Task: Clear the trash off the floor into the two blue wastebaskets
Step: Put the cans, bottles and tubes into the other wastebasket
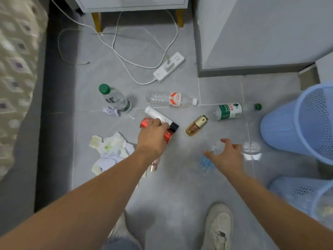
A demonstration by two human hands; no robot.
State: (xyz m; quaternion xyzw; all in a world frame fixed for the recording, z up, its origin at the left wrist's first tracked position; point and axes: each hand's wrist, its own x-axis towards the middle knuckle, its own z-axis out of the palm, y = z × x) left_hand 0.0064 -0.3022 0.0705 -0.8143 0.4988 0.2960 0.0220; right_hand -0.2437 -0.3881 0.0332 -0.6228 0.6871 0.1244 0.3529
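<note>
The left hand [153, 136] reaches down to the red can [168, 136] that lies on the grey floor [180, 195], just beside a white tube with a black cap [161, 118]; its fingers [158, 122] curl over the can, but the back of the hand hides whether they already grip it, so I cannot tell. To do this step well, I think the fingers should close around the can alone, without pulling the tube, and then carry it to the near blue wastebasket [281, 134] at the right. The right hand [228, 156] hovers above the floor with spread fingers and holds nothing. It is blurred, and under it there is something blue [207, 164] and perhaps a clear thing that I cannot identify. A pinkish object [155, 165] is mostly hidden under the left wrist. The second wastebasket [295, 193] is cut by the frame edge, and its content is hard to read.
</note>
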